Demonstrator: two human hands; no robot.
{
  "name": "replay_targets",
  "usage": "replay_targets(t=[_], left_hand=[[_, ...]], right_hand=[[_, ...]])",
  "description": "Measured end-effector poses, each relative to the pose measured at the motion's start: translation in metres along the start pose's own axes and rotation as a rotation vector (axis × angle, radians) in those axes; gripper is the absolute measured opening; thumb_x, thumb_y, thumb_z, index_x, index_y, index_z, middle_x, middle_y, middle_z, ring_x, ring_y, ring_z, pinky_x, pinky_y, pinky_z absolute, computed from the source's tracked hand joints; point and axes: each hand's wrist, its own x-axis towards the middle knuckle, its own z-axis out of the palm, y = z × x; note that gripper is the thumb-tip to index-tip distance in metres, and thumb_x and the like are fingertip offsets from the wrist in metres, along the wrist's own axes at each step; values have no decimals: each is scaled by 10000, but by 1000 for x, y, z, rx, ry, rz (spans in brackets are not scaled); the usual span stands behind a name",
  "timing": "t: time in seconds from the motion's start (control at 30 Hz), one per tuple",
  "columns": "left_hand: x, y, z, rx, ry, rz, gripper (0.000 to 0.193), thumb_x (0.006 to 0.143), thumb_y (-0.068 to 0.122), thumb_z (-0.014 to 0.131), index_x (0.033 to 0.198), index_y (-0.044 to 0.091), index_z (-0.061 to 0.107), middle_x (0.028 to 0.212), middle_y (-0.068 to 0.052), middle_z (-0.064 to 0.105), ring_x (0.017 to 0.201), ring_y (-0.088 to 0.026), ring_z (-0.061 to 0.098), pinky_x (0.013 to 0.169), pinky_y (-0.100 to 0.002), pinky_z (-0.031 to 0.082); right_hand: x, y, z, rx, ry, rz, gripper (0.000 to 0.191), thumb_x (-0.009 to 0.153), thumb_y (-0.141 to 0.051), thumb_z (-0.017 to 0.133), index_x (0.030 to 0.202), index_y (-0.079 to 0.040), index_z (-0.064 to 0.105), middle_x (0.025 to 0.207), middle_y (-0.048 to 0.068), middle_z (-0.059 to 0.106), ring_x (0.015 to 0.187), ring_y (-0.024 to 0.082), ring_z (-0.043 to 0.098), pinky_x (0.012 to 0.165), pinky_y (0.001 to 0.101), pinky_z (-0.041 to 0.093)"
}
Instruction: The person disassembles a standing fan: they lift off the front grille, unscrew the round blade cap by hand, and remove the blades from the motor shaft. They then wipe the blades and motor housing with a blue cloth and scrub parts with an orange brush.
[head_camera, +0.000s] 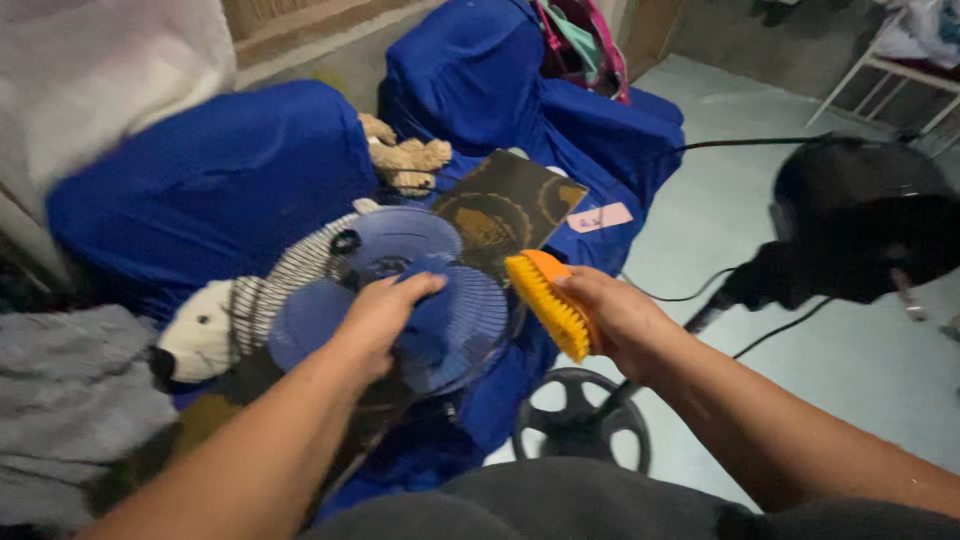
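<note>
My left hand (381, 316) grips a blue plastic fan blade set (440, 330), fingers curled over its hub. The blades rest above a blue wire fan guard (398, 240). My right hand (618, 318) holds an orange scrubbing brush (548, 300), bristles facing left toward the blades and a short gap from them. Both forearms reach in from the bottom edge.
Blue-covered sofa seats (220, 185) fill the left and back. On them lie a striped plush dog (240, 310), a brown teddy bear (405, 160) and a dark patterned cushion (505, 210). A black fan motor head (850, 225) with cables stands right; a round black fan base (582, 415) sits on the floor.
</note>
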Motion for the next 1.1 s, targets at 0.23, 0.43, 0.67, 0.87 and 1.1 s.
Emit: replay_targets(t=[0.23,0.43,0.67,0.87,1.1], left_hand=[[-24,26,94,-91,53,206,599,922,428,582,1439,149,464,1367,-124,591,1307,-251,515,1094,-389,381],[15,54,78,-260,39,196,462,980,347,454,1389,132,477,1196,-139,622,1048,-265,622,914,-432,525],[4,6,115,-90,-75,188,268,999,229,488,1172,81,630,1019,-145,662,874,-238,609,772,-418,506],[38,22,128,-242,-84,56,279,1004,207,501,1090,-6,658,998,-173,713,846,-282,687,734,-443,572],[52,43,140,-415,-361,-297,430,972,313,345,985,20,659,897,-179,733,820,-320,724,752,-483,604]], right_hand=[[40,4,83,-263,256,-648,362,1013,-290,506,1292,-83,608,1016,69,689,872,171,653,720,330,521],[33,2,93,-151,286,-492,312,982,-297,508,1106,-46,646,813,98,634,708,173,585,620,342,488],[72,-21,44,-493,589,-724,320,1064,-331,535,1060,-41,669,881,63,646,788,153,604,694,345,483],[28,-8,51,-176,531,-449,351,1037,-298,508,1247,-62,659,908,217,633,716,337,586,686,475,471],[-59,17,22,-495,411,-606,486,973,-270,548,1429,-103,575,1135,169,699,1049,239,670,939,354,506]])
